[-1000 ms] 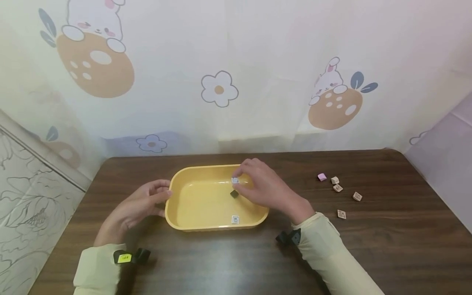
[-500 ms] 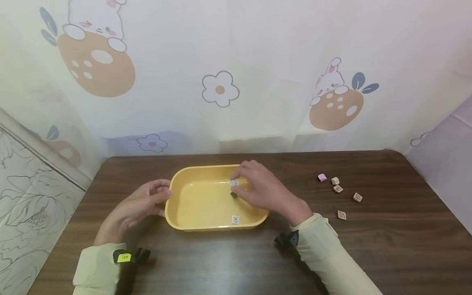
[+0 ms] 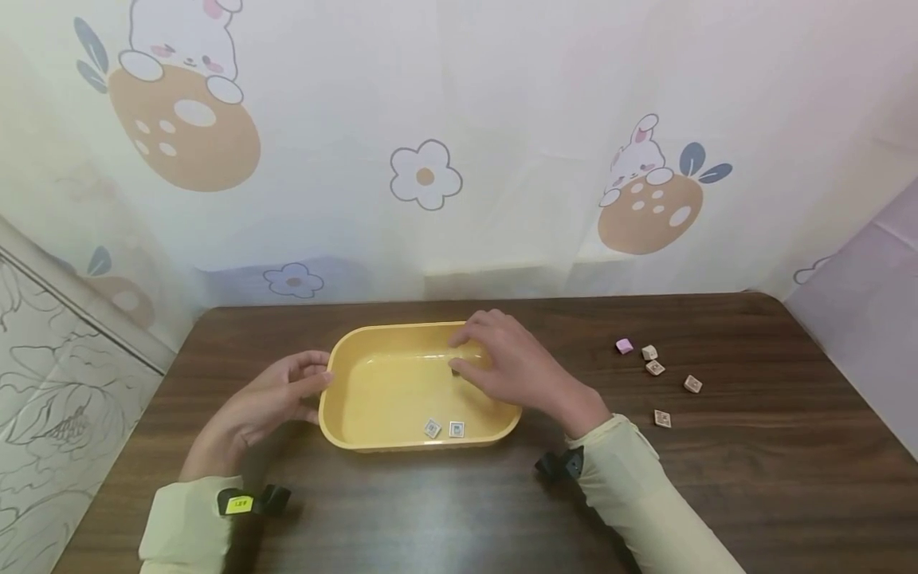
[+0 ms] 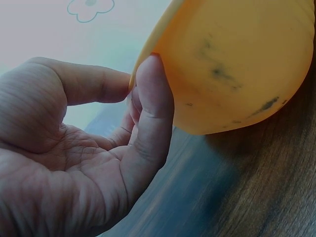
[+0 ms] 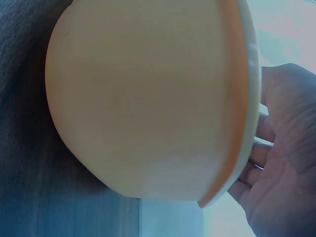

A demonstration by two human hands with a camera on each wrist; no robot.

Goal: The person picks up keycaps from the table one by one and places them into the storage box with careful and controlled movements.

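"Along the back hangs a pale cloth printed with rabbits, orange fruits and flowers, and before it spreads the dark brown wood-grain table!"

"And there, left of centre, sits the oblong yellow plastic tray with rounded corners! Who's on it?"

"The left hand, pinching the left rim between thumb and fingers! Over the right end, the right hand, thumb and forefinger parted, gripping nothing!"

"Inside, by the near wall, a tilted white square tile lies just beside a straighter white square tile."

"Well right of the tray, on the wood: four small beige tiles, one small pink tile!"

"And under the right thumb?"

"A small dark piece, mostly covered; can't tell if they touch. From the right wrist, the tray's wall hides that hand's fingertips!"
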